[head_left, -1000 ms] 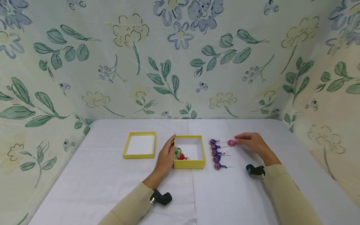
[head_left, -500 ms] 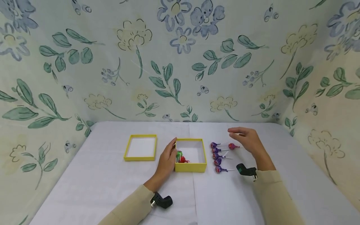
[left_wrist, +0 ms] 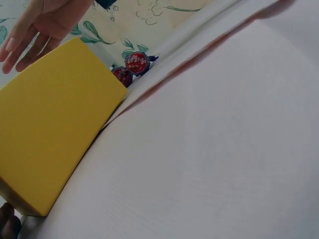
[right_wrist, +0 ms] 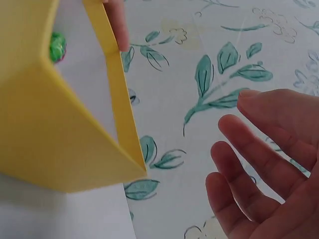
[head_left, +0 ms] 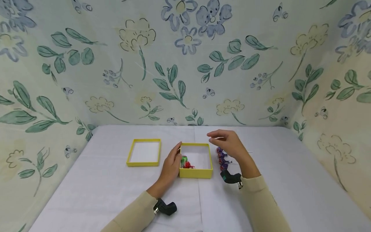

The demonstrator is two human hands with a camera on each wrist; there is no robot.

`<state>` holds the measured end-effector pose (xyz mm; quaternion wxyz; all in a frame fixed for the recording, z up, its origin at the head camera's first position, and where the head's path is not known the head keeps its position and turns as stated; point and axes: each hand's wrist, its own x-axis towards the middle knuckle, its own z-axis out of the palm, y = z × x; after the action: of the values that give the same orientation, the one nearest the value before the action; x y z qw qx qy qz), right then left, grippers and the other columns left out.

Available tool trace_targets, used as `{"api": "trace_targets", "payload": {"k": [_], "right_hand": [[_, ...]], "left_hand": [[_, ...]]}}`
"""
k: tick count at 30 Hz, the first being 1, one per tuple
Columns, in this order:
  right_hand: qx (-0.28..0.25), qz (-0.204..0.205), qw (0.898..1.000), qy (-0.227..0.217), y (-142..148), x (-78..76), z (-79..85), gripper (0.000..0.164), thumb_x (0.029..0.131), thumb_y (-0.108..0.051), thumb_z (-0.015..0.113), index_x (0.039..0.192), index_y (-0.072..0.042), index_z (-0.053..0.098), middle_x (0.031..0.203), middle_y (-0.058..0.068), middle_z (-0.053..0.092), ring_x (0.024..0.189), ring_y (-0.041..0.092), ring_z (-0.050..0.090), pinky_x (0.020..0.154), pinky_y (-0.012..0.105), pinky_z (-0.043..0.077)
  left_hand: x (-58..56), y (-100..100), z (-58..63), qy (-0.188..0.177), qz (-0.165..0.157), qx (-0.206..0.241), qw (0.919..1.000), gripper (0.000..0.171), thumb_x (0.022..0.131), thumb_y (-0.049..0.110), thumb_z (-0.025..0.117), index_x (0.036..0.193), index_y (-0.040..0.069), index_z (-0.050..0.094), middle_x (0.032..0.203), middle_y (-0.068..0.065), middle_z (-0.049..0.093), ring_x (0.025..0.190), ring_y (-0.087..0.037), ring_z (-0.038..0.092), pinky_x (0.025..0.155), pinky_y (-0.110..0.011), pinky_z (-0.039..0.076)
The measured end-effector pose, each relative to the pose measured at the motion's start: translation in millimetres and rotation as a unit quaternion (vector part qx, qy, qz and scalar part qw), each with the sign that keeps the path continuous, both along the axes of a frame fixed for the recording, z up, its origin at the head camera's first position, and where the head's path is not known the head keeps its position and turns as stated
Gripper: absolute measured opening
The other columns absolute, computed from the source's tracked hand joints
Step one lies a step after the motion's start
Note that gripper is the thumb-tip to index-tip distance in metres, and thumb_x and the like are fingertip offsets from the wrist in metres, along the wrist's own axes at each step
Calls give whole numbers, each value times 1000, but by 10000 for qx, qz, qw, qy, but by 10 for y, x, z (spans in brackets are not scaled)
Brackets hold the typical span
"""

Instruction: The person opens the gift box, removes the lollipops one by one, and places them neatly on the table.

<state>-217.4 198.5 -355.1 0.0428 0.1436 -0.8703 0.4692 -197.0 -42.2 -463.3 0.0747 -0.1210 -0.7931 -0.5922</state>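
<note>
My left hand rests against the left wall of a yellow box with a white inside. A green-wrapped lollipop and a red-wrapped one lie in the box's near left corner. My right hand hovers over the table just beyond the box's right back corner, fingers slightly bent and holding nothing, as the right wrist view confirms. Purple-wrapped lollipops lie in a column to the right of the box, partly covered by the right wrist camera and arm. The pink lollipop's head is hidden behind the right arm.
A yellow-rimmed box lid, white inside, lies on the white-covered table left of the box. Floral cloth hangs behind the table and along its sides. Dark cameras are strapped to both wrists.
My right hand has let go of the pink lollipop, leaving it beside the purple ones, and has moved left towards the box. The left hand has stayed at the box.
</note>
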Motion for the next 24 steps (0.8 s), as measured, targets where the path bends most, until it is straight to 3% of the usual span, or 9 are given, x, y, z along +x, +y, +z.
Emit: {"api": "trace_targets", "payload": {"k": [6,13,16,24], "right_hand": [[216,456,9987,33,-310,-1,-92,22,89,-18,70,109,-13,73,108,1,69,99,19,63,88,37,55],[402,928,9947,-181,-544,35,-255,22,89,-19,70,110,-14,73,109,1,68,97,16,62,87,34,55],[508,1173,9916,-197,-611,50,-306,20,89,-20,70,108,-16,73,107,-1,69,97,15,62,87,32,54],[896,1059,9903,-80,-638,71,-362,17,87,-16,71,104,-18,74,102,-5,69,99,18,62,93,42,51]], "left_hand": [[-11,2,5,-11,4,11,10000,47,104,21,38,148,34,35,150,10,36,137,-14,37,113,-39,32],[-4,-21,2,-19,1,-159,9999,48,104,22,38,151,23,33,151,8,36,137,-15,37,112,-41,32],[14,-36,5,-59,36,-191,9998,48,103,23,38,151,24,34,151,7,36,137,-17,37,112,-42,32],[12,-22,21,-44,-14,-107,9999,47,104,24,38,150,32,34,151,8,36,137,-17,38,112,-42,33]]}}
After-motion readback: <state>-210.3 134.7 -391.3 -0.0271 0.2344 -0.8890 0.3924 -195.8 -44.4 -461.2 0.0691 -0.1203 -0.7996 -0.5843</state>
